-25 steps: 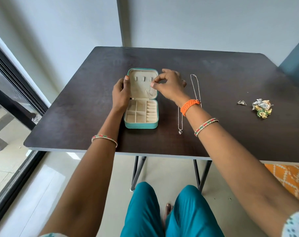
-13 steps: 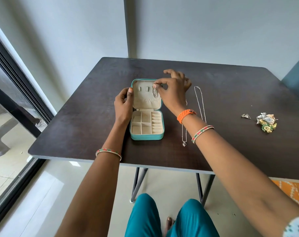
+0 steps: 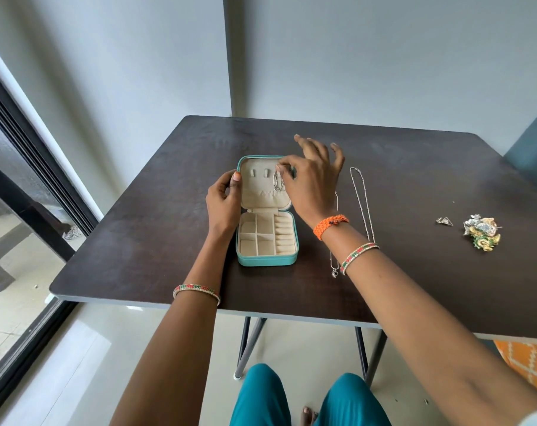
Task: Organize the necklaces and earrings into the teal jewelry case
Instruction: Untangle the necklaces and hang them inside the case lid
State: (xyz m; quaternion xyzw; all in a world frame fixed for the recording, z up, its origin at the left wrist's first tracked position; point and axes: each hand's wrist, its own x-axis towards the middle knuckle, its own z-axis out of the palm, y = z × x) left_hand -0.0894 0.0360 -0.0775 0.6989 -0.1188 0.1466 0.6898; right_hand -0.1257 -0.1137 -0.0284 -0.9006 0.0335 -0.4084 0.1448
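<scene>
The dark tabletop (image 3: 138,241) carries your open teal jewelry case (image 3: 267,259). Your left hand (image 3: 222,201) has its grip around the lid's left edge; your right hand (image 3: 310,182) pinches a silver chain (image 3: 278,184) at the lid's lining. Two necklaces (image 3: 362,204) lie just right; earrings (image 3: 482,232) sit well apart.

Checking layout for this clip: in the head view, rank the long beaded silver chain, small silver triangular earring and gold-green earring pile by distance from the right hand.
1. Long beaded silver chain, just right of the right hand.
2. Small silver triangular earring, farther right.
3. Gold-green earring pile, farthest right.
</scene>
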